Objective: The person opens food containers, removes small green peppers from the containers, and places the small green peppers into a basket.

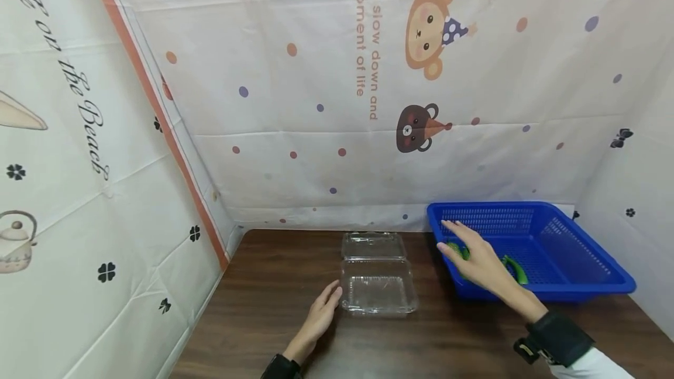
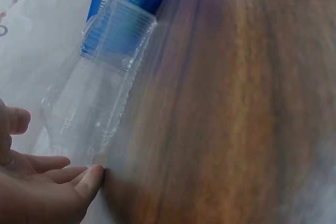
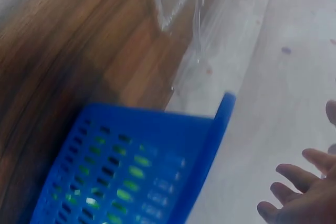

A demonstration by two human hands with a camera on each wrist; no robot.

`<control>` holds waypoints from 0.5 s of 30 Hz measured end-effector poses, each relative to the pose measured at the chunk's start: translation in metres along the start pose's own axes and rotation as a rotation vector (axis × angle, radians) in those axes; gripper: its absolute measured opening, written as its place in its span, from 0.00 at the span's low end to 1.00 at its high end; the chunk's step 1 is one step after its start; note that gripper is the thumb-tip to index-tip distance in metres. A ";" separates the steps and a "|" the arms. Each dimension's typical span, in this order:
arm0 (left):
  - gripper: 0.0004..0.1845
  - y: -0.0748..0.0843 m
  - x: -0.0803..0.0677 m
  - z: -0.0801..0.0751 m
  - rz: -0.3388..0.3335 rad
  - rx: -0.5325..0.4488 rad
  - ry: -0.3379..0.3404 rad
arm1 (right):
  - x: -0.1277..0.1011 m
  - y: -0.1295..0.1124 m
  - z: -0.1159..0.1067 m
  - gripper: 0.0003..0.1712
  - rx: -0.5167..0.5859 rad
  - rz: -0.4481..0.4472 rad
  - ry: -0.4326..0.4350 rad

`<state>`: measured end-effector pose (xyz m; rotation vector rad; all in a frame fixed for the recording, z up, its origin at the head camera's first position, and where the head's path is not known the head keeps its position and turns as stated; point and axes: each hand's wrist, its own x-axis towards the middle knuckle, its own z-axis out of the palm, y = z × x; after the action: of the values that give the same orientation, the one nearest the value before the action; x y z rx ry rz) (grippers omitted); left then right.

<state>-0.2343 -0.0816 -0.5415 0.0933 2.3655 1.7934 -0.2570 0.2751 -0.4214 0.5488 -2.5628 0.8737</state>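
Note:
A clear plastic clamshell box [image 1: 378, 294] lies unfolded on the wooden table, its lid [image 1: 374, 246] toward the back wall. At the box's left edge is my left hand [image 1: 318, 314], fingers fairly straight and fingertips at the rim; in the left wrist view they seem to touch it. My right hand [image 1: 476, 262] hovers with spread fingers over the left part of a blue perforated basket [image 1: 592, 292], holding nothing. Inside that basket lie a curved green vegetable [image 1: 517, 271] and a bumpy green one [image 1: 454, 247], partly hidden by the right hand.
Brown wooden tabletop [image 1: 253, 309] extends left of the box and in front of it. A white printed cloth [image 1: 316, 104] hangs behind the table, with more cloth along the left and right sides. The basket stands at the right, near the side cloth.

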 end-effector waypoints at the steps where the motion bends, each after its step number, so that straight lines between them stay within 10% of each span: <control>1: 0.36 0.000 0.000 0.000 0.003 0.004 -0.001 | 0.000 -0.002 0.001 0.35 0.004 0.003 -0.029; 9: 0.34 0.006 0.010 -0.008 0.058 0.059 0.041 | -0.004 -0.011 0.004 0.39 0.014 -0.062 -0.173; 15: 0.37 0.012 0.006 -0.047 -0.019 0.174 0.111 | -0.017 -0.016 0.017 0.38 0.013 -0.079 -0.227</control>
<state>-0.2490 -0.1219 -0.5181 -0.0066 2.5870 1.6210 -0.2388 0.2563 -0.4343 0.7891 -2.7159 0.8446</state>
